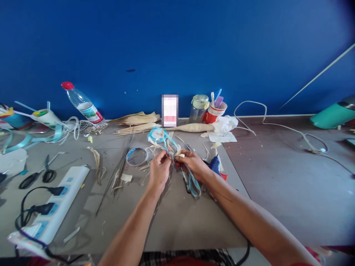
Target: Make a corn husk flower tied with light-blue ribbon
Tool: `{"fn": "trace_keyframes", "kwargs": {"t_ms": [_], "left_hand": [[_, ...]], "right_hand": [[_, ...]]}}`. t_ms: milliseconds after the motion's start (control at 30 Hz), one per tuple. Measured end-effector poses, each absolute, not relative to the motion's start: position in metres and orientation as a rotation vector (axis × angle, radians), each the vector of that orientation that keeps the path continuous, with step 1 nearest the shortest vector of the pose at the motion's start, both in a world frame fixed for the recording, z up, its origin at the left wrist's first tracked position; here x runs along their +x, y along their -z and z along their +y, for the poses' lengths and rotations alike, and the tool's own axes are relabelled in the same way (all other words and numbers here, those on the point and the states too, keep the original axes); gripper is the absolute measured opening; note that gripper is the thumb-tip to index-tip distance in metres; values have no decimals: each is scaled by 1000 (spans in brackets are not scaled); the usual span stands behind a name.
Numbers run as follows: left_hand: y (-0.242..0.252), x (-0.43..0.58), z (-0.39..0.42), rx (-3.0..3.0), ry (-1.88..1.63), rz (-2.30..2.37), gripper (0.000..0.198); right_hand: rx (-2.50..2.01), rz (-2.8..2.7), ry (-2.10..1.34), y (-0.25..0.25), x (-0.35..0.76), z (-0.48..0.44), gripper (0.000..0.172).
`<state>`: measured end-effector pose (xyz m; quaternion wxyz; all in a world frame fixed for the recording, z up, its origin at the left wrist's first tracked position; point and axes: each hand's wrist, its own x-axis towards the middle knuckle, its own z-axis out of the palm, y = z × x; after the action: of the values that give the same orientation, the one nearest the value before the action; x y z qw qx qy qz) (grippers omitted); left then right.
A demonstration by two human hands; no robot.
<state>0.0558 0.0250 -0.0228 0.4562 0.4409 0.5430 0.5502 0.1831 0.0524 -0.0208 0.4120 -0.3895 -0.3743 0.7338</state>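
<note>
A light blue ribbon (195,184) runs between my hands, and one end hangs in a loop below my right hand. My left hand (161,166) is closed, its fingertips pinching the ribbon. Against it, my right hand (191,162) is also closed on the ribbon, with a small pale scrap at its fingertips. The exact knot or join between the fingers is hidden. Just beyond them lies a roll of blue ribbon (156,135). A roll of clear tape (137,157) rests left of my left hand. Beside my right forearm is a blue glue gun (215,164).
Dry husks (138,120) lie along the wall. Thin dark wires (119,170), scissors (47,175) and a power strip (65,199) with plugs are on the left. A leaning bottle (85,105), a clear jar (198,109), red paper cups (215,112) and a white cable (291,131) stand or lie behind.
</note>
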Motion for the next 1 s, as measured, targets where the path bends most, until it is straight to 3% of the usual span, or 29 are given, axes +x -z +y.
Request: {"fn": "trace_keyframes", "kwargs": {"t_ms": [333,1000], "left_hand": [[20,57,28,1025,-1420,1329,13],[24,53,29,1122,-1516,1440,10]], "right_hand": [[-977,-925,-1849,20,184,52,26],[-1038,-1225,-1679,14,182,50,21]]}}
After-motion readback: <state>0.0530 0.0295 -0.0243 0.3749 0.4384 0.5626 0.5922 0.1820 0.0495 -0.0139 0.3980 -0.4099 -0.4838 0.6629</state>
